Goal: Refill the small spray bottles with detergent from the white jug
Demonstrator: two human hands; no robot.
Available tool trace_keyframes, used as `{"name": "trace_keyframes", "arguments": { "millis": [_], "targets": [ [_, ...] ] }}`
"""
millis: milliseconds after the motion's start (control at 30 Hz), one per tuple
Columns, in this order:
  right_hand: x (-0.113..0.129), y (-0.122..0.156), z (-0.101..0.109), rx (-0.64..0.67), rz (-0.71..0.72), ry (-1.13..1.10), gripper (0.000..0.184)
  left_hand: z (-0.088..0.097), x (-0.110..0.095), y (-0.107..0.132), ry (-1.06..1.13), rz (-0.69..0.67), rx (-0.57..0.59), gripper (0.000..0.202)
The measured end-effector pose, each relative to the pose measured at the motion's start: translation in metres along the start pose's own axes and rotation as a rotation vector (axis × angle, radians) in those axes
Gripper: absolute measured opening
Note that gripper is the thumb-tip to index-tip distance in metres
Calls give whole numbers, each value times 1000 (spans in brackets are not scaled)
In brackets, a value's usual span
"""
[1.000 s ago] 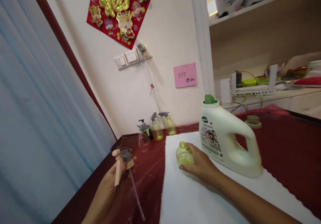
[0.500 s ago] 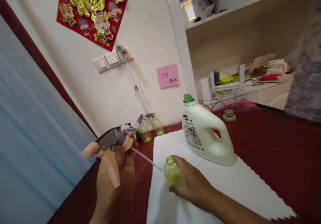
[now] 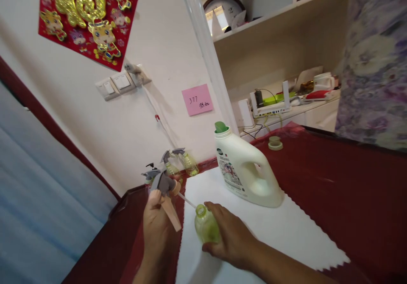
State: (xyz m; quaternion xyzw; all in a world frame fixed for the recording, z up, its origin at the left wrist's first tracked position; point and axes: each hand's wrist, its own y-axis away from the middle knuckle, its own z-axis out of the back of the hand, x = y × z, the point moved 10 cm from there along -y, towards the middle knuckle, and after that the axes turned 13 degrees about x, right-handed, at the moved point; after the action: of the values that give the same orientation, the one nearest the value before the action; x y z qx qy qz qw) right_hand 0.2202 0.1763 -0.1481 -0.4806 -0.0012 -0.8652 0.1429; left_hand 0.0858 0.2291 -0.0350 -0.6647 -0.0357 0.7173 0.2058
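- In L hand [image 3: 159, 220]: grey/peach trigger-sprayer head [image 3: 164, 185], fingers closed round it nr collar, some hidden; gripped up there prob. so dip tube [image 3: 187, 200] hangs free.
- Tube tip nr bottle mouth; can't tell if inside or just beside.
- R hand [image 3: 237, 235]: thumb + fingers part-open, curved round the side of yellow-green bottle [image 3: 206, 228], neck clear, prob. to steady it w/o covering mouth. Bottle's over white scallop-edged sheet [image 3: 273, 229]; can't tell if touching.
- Behind: pale-green handled jug [image 3: 243, 157] upright on sheet, prob. set back for elbow room.
- Farther: round cap [image 3: 275, 143] on red tablecloth [image 3: 318, 178]; trigger spray bottles [image 3: 190, 165] by wall.
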Motion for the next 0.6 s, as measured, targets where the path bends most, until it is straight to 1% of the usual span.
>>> {"name": "trace_keyframes", "arguments": {
  "millis": [133, 200, 267, 333, 400, 500, 600],
  "targets": [
    [2, 0, 3, -8, -10, 9, 98, -10, 47, 11, 164, 84, 5, 48],
    [4, -1, 4, -9, -10, 16, 98, -19, 70, 17, 206, 139, 51, 51],
    [5, -1, 5, -9, -4, 22, 94, -26, 86, 22, 218, 174, 112, 51],
    [6, -1, 6, -6, 6, 24, 89, -28, 96, 24, 237, 196, 142, 49],
    [6, -2, 6, -6, 13, 25, 87, -25, 102, 25, 241, 214, 138, 47],
    [4, -3, 6, -6, 17, 28, 90, -20, 106, 25, 225, 233, 121, 48],
    [3, -4, 5, -9, 19, 29, 92, -20, 106, 24, 263, 210, 115, 51]
  ]
}}
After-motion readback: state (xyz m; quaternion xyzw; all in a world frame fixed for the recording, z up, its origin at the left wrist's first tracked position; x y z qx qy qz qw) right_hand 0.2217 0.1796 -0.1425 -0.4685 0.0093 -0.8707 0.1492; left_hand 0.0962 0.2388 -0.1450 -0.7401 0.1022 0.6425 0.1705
